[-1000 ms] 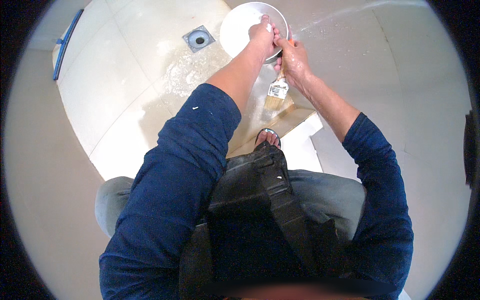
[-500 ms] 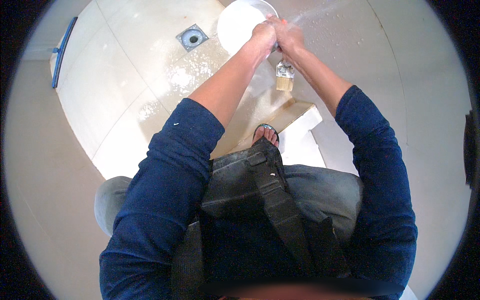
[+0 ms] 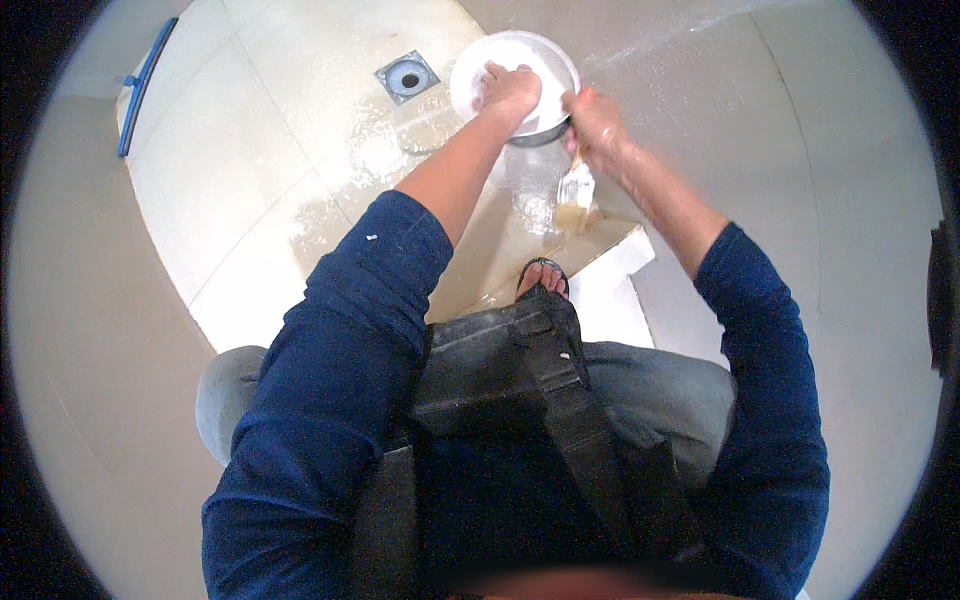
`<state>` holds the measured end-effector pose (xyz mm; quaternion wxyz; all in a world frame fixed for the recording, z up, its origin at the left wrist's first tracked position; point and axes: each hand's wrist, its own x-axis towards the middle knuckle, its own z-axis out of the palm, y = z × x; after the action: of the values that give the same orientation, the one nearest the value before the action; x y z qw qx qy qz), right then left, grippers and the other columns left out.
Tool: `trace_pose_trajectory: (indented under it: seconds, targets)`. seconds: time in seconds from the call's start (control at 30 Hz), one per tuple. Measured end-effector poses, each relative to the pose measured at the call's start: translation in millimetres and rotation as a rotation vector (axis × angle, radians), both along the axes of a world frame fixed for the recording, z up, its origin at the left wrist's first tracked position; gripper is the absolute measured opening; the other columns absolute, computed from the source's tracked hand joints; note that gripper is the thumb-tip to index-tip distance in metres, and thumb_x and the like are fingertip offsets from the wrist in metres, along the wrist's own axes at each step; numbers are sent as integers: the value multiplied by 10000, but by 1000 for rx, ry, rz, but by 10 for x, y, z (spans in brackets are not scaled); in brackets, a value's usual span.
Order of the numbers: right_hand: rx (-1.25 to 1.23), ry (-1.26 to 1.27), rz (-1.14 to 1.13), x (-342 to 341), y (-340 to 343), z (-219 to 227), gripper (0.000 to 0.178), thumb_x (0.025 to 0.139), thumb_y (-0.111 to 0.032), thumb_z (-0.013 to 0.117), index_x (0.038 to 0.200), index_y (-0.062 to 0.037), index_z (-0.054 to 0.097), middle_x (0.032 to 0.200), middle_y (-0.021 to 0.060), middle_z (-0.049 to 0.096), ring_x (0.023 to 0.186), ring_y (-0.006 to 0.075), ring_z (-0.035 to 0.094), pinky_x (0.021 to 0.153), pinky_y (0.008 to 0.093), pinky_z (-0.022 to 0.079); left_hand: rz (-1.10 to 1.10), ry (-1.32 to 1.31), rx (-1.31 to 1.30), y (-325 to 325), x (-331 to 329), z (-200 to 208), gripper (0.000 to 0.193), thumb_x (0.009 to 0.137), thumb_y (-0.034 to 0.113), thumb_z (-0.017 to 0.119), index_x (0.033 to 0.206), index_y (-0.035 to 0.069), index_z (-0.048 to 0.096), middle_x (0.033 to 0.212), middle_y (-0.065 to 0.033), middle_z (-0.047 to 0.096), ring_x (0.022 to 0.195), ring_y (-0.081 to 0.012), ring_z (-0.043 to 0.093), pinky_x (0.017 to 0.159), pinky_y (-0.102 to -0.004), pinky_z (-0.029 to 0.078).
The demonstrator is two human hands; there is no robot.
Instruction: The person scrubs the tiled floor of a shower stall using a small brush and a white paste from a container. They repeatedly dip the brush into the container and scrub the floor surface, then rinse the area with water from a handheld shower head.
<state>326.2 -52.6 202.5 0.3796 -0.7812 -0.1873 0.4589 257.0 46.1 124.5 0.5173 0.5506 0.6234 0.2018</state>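
A round white bucket (image 3: 553, 62) stands on the wet floor at the top middle, its mouth facing up. My left hand (image 3: 510, 92) reaches over its mouth with the fingers spread apart and nothing visible in them. Just right of the rim is my right hand (image 3: 597, 122), closed round the handle of a paintbrush (image 3: 575, 192). The pale bristles point down toward me, blurred a little. A small orange-red spot shows at the right hand's fingers; I cannot tell what it is.
Left of the bucket is a square floor drain (image 3: 409, 78). A blue-edged squeegee (image 3: 147, 88) leans at the far left wall. A pale ledge (image 3: 615, 245) juts in near my sandalled foot (image 3: 543, 275). Water streaks across the wall at the upper right.
My hands were together at the bucket's right rim; now they are apart. The left has moved over the bucket's mouth, the right slightly down and right with the paintbrush.
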Motion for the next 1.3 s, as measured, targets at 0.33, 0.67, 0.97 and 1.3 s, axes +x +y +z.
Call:
trace_pose_trajectory:
  seconds: [0.33, 0.67, 0.97, 1.3]
  targets:
    - [45, 165, 58, 285, 43, -214, 126, 928, -125, 469, 926, -6, 513, 700, 45, 499, 507, 116, 477, 419, 275, 440, -1075, 76, 422, 45, -26, 305, 530, 974, 405, 318, 1267, 47, 577, 1496, -205, 372, 1410, -400, 265, 1097, -628, 208]
    - [82, 177, -161, 682, -71, -79, 154, 820, -40, 543, 950, -6, 468, 800, 47, 455, 531, 105, 432, 432, 265, 427, -1232, 369, 819, 102, -744, 249, 735, 1007, 557, 194, 1024, 68, 742, 1043, -232, 682, 1043, -372, 628, 1090, -474, 317]
    - [21, 304, 146, 15, 25, 128, 44, 824, -32, 528, 836, -17, 489, 650, 20, 453, 470, 115, 423, 417, 289, 403, -607, 687, 586, 32, -523, 502, 558, 887, 253, 541, 1319, -92, 466, 1143, -341, 584, 1248, -397, 495, 1051, -553, 349]
    - [35, 91, 104, 50, 15, 159, 153, 824, -43, 513, 959, 22, 544, 700, 60, 522, 480, 121, 437, 403, 285, 412, -984, 284, 866, -32, -780, 434, 534, 887, 122, 474, 1416, 68, 426, 1473, -137, 411, 1382, -369, 358, 1018, -538, 441]
